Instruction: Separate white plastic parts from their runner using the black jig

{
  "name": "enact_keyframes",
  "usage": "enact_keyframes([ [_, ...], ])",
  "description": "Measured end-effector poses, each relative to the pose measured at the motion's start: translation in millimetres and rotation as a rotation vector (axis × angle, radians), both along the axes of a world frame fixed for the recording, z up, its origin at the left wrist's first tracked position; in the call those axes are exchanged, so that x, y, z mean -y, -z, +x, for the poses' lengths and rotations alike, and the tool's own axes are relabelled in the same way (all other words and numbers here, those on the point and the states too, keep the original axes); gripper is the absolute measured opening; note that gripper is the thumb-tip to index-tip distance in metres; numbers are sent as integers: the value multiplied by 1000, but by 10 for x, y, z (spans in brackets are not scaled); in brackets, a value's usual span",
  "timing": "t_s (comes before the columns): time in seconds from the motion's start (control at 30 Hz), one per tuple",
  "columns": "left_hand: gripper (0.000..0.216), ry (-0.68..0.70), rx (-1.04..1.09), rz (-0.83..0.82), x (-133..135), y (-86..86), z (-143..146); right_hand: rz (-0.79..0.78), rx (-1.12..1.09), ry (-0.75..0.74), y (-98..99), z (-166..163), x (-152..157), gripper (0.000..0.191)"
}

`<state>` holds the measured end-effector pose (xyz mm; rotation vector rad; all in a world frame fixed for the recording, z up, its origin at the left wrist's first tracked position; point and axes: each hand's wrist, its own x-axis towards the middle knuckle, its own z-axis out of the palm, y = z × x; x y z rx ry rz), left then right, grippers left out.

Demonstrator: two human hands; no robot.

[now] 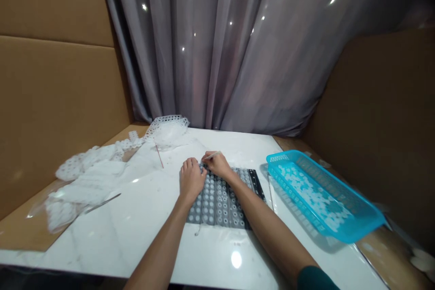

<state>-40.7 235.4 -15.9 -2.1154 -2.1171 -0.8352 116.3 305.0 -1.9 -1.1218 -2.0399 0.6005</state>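
A dark sheet [212, 210] with rows of round pale pieces, some with dark centres, lies flat on the white table. My left hand [192, 177] rests on its upper left corner, fingers laid over it and the thumb apart. Close beside it, my right hand [218, 166] is closed around a slim pale pen-like tool [214, 154]. The tool's tip, near the sheet's top edge, is hidden by the fingers. My right forearm crosses over the right part of the sheet.
At right stands a blue plastic basket [326, 231] with many small white pieces inside. Crumpled white perforated sheets and clear plastic [91, 176] lie at left, near metal tweezers or a similar thin tool [103, 203]. A thin red stick [159, 156] lies behind. Cardboard walls [61, 99] and a curtain [210, 54] surround the table.
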Motion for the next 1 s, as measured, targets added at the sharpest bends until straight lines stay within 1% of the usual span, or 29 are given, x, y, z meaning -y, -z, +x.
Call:
enact_keyframes([
  [0.13,26,8,4,-4,1,4,-9,31,75,5,-21,-60,70,9],
  [0.23,26,18,4,-10,6,5,-13,36,54,15,9,-93,52,10],
  [0.43,26,19,19,-13,2,8,-10,-26,-167,112,124,-9,-178,18],
  [0.5,26,20,28,-13,2,9,-9,-52,-243,123,154,43,-253,21],
  [0.67,25,20,42,-4,21,0,-7,-98,-349,78,187,93,-297,25],
  [0.83,26,24,59,1,30,-8,-6,-119,-364,30,166,74,-239,26],
  [1.0,28,27,103,-7,10,10,-14,-125,-362,22,147,76,-204,29],
])
